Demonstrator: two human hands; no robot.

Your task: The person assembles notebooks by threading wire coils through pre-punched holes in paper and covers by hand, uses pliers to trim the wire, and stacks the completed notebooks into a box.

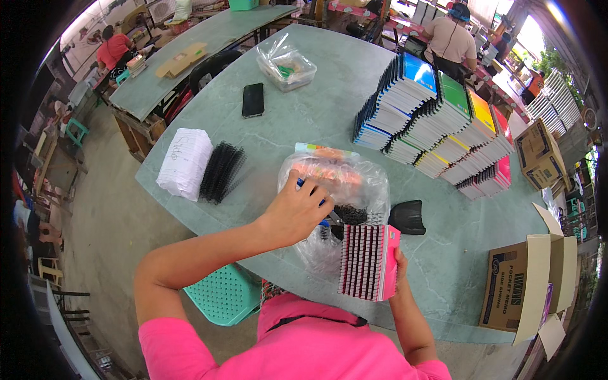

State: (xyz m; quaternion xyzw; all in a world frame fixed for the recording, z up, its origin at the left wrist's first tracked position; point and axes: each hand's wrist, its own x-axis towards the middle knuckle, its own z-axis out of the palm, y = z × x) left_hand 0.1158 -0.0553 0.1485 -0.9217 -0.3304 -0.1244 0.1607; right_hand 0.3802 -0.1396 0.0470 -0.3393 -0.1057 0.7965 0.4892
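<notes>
My left hand (292, 212) is closed around a pair of blue-handled pliers (335, 217), whose metal jaws point toward the notebooks; their exact type is hard to make out. In my right hand (399, 272) is a stack of pink-covered spiral notebooks (362, 263), gripped from its right side with the black coil edges turned up. Just beyond them lies a clear plastic bag (370, 180) with orange-pink contents. Loose black coils (350, 214) are bunched on its near side, close to the plier jaws. A black curved plastic piece (407, 217) rests to the right.
Tall stacks of spiral notebooks (437, 120) stand at the far right. Black coils (221, 172) lie beside a white wrapped bundle (185, 163) on the left. A phone (253, 100) and clear tub (288, 71) sit farther back. An open carton (506, 285) is at right; people sit beyond.
</notes>
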